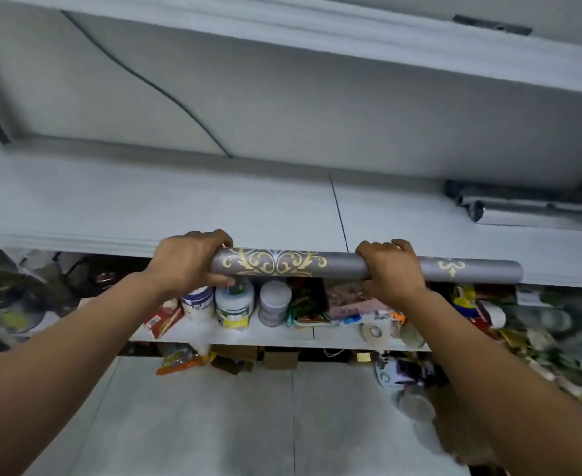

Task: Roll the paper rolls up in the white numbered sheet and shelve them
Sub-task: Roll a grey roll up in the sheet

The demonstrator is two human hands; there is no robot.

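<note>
Both hands grip the grey gold-patterned paper roll (276, 264), held level at the front edge of the upper shelf (111, 207): left hand (186, 259) at its left end, right hand (391, 269) right of centre. Silver rolls (523, 214) lie on that shelf at far right. Beneath it stand white jars (233, 302), contents indiscernible.

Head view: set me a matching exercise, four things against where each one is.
Things:
1 grey roll
2 silver rolls
3 jars
4 tape

Places:
a lower shelf, under left hand
b upper shelf, far right
c lower shelf, under right hand
d gripped in both hands

Pairs: 1-d, 2-b, 3-a, 4-c
</note>
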